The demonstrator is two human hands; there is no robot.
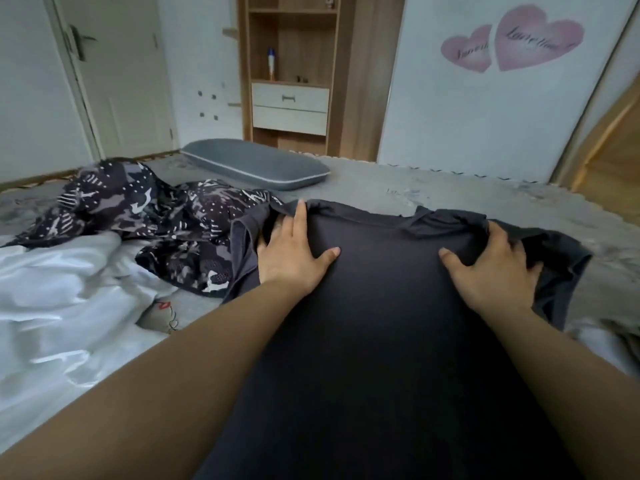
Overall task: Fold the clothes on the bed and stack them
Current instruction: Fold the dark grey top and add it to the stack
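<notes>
A dark grey T-shirt [381, 306] lies spread flat on the bed, collar at the far end. My left hand [294, 251] rests on its left shoulder, fingers apart and reaching toward the sleeve. My right hand [491, 268] lies on the right shoulder, its fingers curled into the bunched fabric near the right sleeve. A crumpled black garment with a white pattern [145, 216] lies to the left, touching the shirt's left sleeve. A white garment [62, 296] is heaped at the near left.
The bed has a grey sheet [415, 188]. A grey pillow [256, 164] lies at its far edge. Behind stand a wooden shelf unit with drawers [291, 81], a white door [114, 74] at left and a wall with pink heart stickers [512, 39].
</notes>
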